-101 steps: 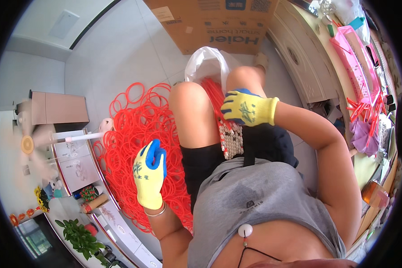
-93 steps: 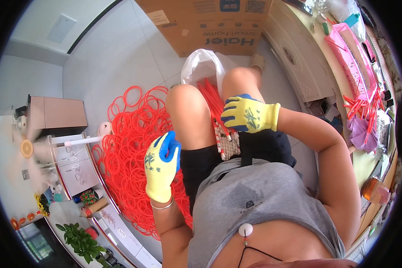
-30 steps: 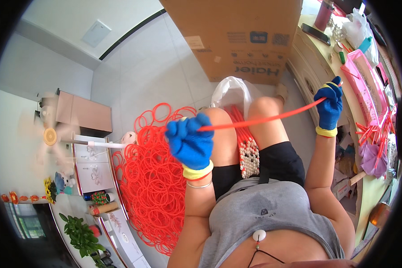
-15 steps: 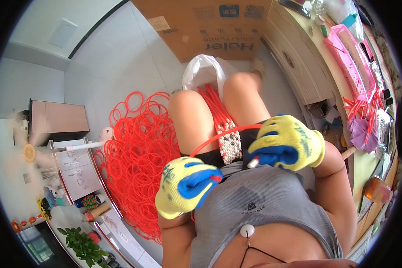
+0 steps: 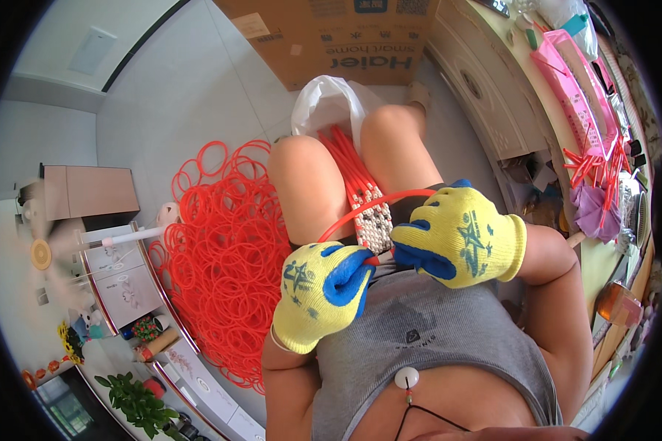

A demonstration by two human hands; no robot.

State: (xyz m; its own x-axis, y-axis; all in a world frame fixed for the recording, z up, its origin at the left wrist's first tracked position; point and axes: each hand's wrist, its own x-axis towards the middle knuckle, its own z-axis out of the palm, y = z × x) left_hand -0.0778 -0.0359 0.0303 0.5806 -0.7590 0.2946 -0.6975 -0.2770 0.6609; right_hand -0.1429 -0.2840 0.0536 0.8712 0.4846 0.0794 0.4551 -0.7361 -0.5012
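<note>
A red flexible tube [image 5: 375, 200] bows in an arc over my lap between my two hands, both in yellow knit gloves with blue palms. My left hand [image 5: 320, 294] is closed round one end, whose red tip pokes out between thumb and fingers. Fingers curled, my right hand [image 5: 467, 239] grips the tube's other end, mostly hidden in the glove. The two hands nearly meet in front of my grey top. Between my thighs lies a bundle of red tubes [image 5: 346, 158] with white end pieces [image 5: 374, 231] pointing toward me. A white plastic bag [image 5: 324, 99] surrounds its far end.
Left of my legs, a big heap of red tube rings [image 5: 228, 257] covers the floor. A cardboard box [image 5: 331, 66] stands ahead. Along the right runs a cabinet [image 5: 485, 95] bearing a pink basket [image 5: 574, 88] and red tubes. A fan [image 5: 41, 254] and a leafy plant [image 5: 136, 404] are at left.
My hands have come closer together, bringing the tube's two ends toward each other. The white piece that showed at my right hand is now hidden. The view has shifted slightly.
</note>
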